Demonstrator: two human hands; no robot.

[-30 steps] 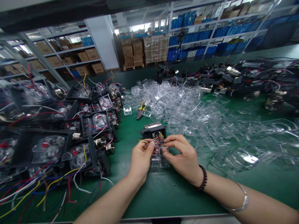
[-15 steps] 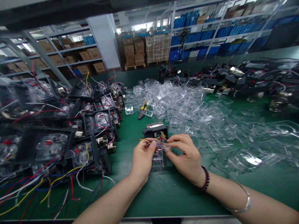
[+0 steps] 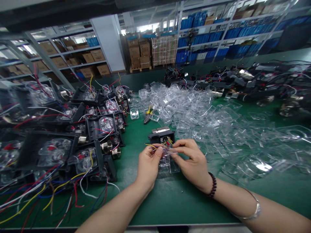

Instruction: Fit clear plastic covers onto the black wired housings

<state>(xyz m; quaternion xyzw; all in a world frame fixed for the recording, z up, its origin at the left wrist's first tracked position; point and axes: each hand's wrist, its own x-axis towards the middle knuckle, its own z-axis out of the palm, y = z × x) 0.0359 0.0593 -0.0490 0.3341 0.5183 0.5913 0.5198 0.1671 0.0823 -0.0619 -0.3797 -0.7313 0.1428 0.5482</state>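
Observation:
My left hand [image 3: 148, 166] pinches a clear plastic cover [image 3: 166, 164] between thumb and fingers. Thin wires [image 3: 151, 146], one of them yellow, stick out beside its thumb. From the other side, my right hand [image 3: 191, 161] closes its fingertips on the cover's upper right edge, where wires also run. Just behind the fingers lies a dark box-shaped housing [image 3: 152, 139] with a shiny metal fitting [image 3: 160, 130] at its far end. Yellow and red wires show inside it. The cover and my fingers hide the housing's near part.
On the left are rows of dark housings [image 3: 26, 147] with loose coloured wires. A heap of clear plastic covers [image 3: 191, 110] spreads from the middle to the right. Yellow-handled pliers [image 3: 147, 116] lie at its left edge. More dark wired assemblies [image 3: 257, 79] lie at the back right.
My right hand has shifted very slightly left, its fingers still at the cover's edge. The clear cover has tilted a little. My left hand stays in place.

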